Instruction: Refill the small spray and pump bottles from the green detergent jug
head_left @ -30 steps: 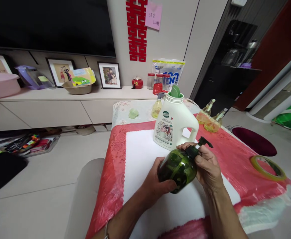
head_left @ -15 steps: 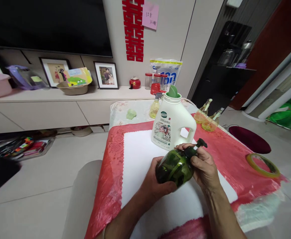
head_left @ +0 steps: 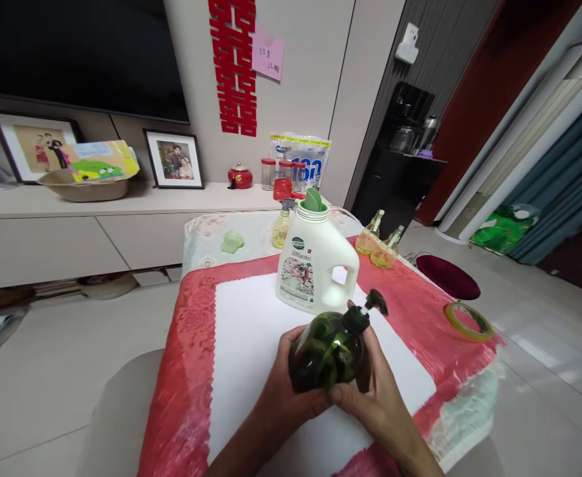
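A dark green pump bottle (head_left: 327,352) is held up, tilted, over the white mat (head_left: 244,318), its black pump head pointing to the upper right. My left hand (head_left: 282,381) is wrapped round its left side and base. Round the bottle's right side, below the pump collar, my right hand (head_left: 376,391) is closed; some of its fingers are hidden behind the bottle. Just beyond stands a large white jug (head_left: 315,258) with a handle, a green piece in its open mouth.
Behind the jug are a spray bottle (head_left: 281,228) and a pale green lump (head_left: 232,242). Two bottles of yellow liquid (head_left: 384,253) stand at the back right. A tape roll (head_left: 468,322) lies on the red cover (head_left: 191,324) at the right.
My right hand has moved from the pump collar down to the bottle's side. The bottle is lower relative to the jug, and the view has turned to the right.
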A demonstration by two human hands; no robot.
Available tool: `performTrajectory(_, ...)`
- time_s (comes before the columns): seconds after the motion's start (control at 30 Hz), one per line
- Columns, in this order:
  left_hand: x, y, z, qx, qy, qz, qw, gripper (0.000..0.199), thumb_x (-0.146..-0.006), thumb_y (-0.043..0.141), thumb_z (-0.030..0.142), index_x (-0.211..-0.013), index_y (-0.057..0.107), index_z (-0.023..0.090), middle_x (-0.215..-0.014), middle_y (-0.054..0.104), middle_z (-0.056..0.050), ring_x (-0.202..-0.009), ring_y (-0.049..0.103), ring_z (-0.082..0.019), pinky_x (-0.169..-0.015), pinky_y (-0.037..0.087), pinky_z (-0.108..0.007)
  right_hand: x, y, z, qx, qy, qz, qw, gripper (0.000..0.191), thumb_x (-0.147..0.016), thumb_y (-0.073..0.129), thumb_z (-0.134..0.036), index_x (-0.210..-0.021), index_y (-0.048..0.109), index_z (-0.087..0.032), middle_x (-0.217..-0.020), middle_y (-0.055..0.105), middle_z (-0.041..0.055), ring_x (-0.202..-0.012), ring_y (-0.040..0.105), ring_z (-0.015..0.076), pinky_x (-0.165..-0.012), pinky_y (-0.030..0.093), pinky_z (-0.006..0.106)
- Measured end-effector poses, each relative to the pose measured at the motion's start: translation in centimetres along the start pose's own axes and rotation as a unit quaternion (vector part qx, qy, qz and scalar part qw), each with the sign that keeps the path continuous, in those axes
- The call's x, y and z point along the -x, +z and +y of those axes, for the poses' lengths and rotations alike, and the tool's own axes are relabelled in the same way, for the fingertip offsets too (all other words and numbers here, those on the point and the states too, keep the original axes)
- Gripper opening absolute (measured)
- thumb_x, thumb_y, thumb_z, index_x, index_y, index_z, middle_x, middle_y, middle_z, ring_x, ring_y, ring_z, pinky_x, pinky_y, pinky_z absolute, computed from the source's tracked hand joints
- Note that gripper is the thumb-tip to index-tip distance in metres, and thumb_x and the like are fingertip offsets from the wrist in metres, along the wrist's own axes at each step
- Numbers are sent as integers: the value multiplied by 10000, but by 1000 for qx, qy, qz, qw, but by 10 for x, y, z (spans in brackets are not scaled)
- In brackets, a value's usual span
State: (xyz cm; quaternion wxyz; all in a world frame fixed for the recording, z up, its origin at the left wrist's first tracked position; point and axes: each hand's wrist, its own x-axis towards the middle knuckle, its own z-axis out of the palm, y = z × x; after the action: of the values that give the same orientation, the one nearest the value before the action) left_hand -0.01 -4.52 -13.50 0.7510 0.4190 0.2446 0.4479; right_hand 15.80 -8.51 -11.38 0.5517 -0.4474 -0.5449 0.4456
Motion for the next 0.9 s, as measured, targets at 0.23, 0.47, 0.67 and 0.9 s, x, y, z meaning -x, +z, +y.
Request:
performTrajectory(0.23, 2, -8, -20, -2, -22, -127, 992, 1077, -614, 952, 299, -1487, 322, 304, -1507, 487, -163, -1324, 546, -371, -1065, 448, -505, 24, -13, -5, -29, 52, 61, 996, 1117, -763, 866, -467, -1609, 174, -237, -1528, 387, 118, -1398, 455, 253, -1152, 464, 310)
performTrajectory(0.47, -6, -21, -43, -51, -41, -15, 998, 823, -695, 866, 504, -1382, 453, 319, -1315, 531, -124, -1002, 643, -241, -783, 503, -365, -14, -107, -6, 180, -7, 161, 970, 901, -740, 865, -503, -1457, 412, -200, -1292, 584, 123, -1133, 627, 263, -953, 570, 325)
performTrajectory(0.67, -5, -21, -34, -29, -69, -56, 996, 718, -741, 856, 468, -1351, 509, 316, -1222, 591, -85, -946, 652, -207, -786, 490, -346, -77, -197, 8, 305, 5, 304, 903, 1185, -581, 863, -617, -1566, 331, -225, -1343, 558, 113, -1169, 599, 316, -1085, 481, 467)
performTrajectory(0.9, -1, -24, -41, 13, -114, -112, 987, 641, -730, 897, 434, -1293, 609, 331, -1165, 640, -56, -937, 667, -170, -744, 455, -281, -129, -257, 39, 343, 13, 368, 864, 1376, -498, 832, -635, -1647, 231, -175, -1513, 402, 143, -1377, 429, 350, -1219, 322, 476)
